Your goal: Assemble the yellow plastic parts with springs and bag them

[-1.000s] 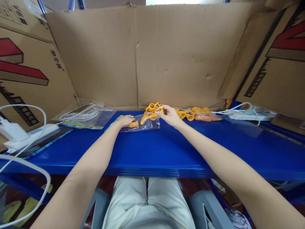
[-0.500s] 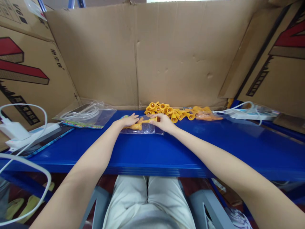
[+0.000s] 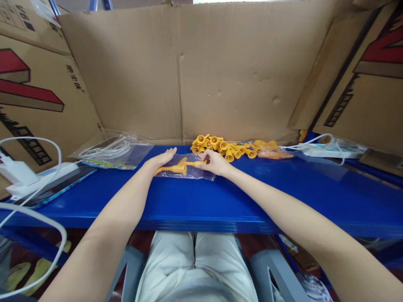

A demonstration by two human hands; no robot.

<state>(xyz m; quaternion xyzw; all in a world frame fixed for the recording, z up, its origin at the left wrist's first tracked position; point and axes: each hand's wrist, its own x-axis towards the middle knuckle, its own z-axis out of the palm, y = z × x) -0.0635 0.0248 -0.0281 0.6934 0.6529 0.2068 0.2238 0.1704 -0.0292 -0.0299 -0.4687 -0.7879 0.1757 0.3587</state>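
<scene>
A clear plastic bag (image 3: 201,173) lies flat on the blue tabletop (image 3: 201,201), with yellow-orange horn-shaped plastic pieces (image 3: 179,168) inside it. My left hand (image 3: 163,157) rests at the bag's upper left edge, fingers stretched out and holding nothing. At the bag's right end, my right hand (image 3: 215,162) is closed in a pinch on the end of a yellow horn-shaped piece (image 3: 194,164). That piece points left, toward the others; its gripped end is partly hidden by the fingers. Just behind my right hand is a pile of similar yellow horn-shaped pieces (image 3: 224,145).
Orange pieces in plastic (image 3: 273,150) lie right of the pile. A bagged white cable (image 3: 113,149), a phone-like flat device (image 3: 63,184) and a white power strip (image 3: 59,174) sit left. Another white strip (image 3: 330,150) is at right. Cardboard (image 3: 233,71) walls the back.
My left hand has shifted left and lifted off the pieces, showing more of them. My right hand has moved slightly, and the gripped horn-shaped piece lies a little lower in the bag.
</scene>
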